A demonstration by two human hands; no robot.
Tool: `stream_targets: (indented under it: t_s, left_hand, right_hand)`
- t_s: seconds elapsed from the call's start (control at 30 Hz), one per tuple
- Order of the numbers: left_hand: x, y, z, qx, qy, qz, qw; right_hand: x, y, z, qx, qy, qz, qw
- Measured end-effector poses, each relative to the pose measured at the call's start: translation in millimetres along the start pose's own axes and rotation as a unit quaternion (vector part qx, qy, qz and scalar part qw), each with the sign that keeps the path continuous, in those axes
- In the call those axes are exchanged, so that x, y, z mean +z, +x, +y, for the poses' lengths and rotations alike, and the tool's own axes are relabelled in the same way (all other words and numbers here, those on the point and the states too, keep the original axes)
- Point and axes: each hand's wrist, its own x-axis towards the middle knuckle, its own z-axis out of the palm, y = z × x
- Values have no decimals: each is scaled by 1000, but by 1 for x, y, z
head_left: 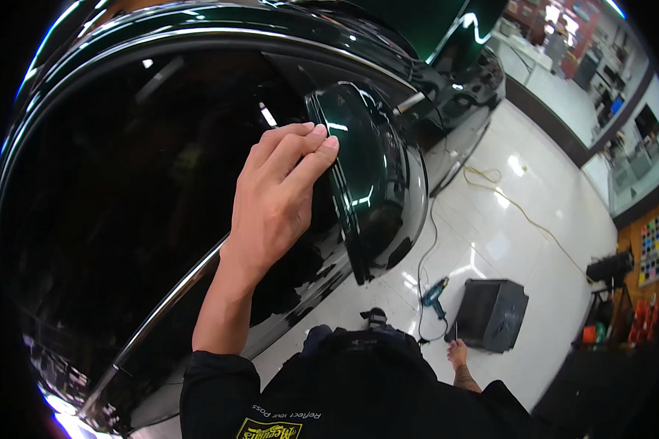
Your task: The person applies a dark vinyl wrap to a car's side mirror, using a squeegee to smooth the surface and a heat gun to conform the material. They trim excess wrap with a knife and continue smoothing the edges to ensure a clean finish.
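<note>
A glossy dark green car side mirror sticks out from the door beside a dark side window. My left hand is raised in front of the window, its fingers pinched together at the mirror's window-side edge. What lies between those fingertips, if anything, is too small to make out. Low at my right side, my right hand is closed around a thin, pale, stick-like tool, seen only in part and well apart from the car.
A teal heat gun with a dark cord lies on the shiny white tiled floor, next to a dark box. A yellow cable crosses the floor. Glass-fronted rooms stand at far right; red and orange items sit lower right.
</note>
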Motion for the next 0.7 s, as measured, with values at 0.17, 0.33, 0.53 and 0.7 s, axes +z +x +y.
stream_targets:
  t_s: [0.17, 0.33, 0.53, 0.7]
  left_hand:
    - [-4, -14, 4, 65, -93, 59, 992]
    - [-6, -26, -5, 138, -214, 43, 966]
    - [39, 1, -87, -64, -378, 94, 919]
    - [76, -18, -88, -248, -369, 9, 896]
  right_hand:
    - [32, -42, 41, 2, 51, 60, 997]
    - [72, -116, 75, 18, 15, 105, 994]
    - [87, -220, 123, -12, 13, 118, 993]
    - [78, -300, 162, -6, -57, 189, 980]
